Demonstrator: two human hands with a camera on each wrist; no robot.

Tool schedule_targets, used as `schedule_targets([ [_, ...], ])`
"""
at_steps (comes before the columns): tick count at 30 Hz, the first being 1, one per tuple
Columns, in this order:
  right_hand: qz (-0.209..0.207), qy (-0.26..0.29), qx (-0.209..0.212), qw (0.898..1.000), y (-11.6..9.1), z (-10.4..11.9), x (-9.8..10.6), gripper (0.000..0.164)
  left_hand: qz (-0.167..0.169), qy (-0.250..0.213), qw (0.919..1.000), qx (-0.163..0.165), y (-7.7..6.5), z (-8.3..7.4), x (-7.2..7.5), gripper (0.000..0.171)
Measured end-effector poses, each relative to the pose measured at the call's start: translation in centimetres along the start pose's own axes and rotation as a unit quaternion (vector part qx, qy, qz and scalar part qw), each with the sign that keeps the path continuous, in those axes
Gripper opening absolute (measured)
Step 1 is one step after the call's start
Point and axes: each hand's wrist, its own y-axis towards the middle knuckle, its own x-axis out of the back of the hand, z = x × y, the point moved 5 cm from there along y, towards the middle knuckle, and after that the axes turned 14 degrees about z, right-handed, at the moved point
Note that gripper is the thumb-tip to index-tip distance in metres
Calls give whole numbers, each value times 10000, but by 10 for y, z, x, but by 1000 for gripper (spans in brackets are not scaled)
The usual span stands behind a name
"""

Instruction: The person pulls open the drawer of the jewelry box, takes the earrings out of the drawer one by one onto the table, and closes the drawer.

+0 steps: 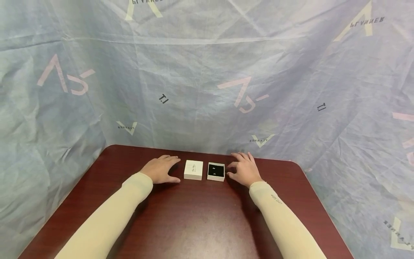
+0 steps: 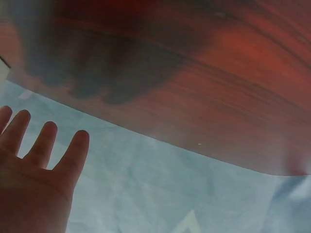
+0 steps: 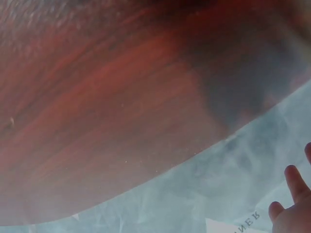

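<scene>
A white box lid (image 1: 193,169) with dark lettering on top lies on the table near its far edge. Just right of it is the open white box (image 1: 216,178), lined in black, with two small shiny earrings (image 1: 214,168) set in it. My left hand (image 1: 160,169) is spread just left of the lid, thumb and fingers apart, holding nothing. To the right of the box, my right hand (image 1: 244,170) has its fingers extended and spread, also with nothing in it. In the left wrist view the left fingers (image 2: 43,143) are straight.
The reddish-brown wooden table (image 1: 187,223) has rounded far corners. Grey-blue printed cloth (image 1: 200,90) hangs close behind its far edge and along both sides. Cream sleeves (image 1: 103,216) cover both forearms.
</scene>
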Motion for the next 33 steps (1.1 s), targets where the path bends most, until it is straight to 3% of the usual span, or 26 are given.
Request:
schedule_targets([
  [9,-253,133,63,9996,7,4,8,20,-75,125,9998,161,-10,14,-4,99],
  [23,-179,198,250,9993,26,38,14,10,-35,251,9994,249,-16,16,1,87],
  [33,-10,162,288,9995,34,45,5,10,-60,224,9994,245,-22,15,4,82],
])
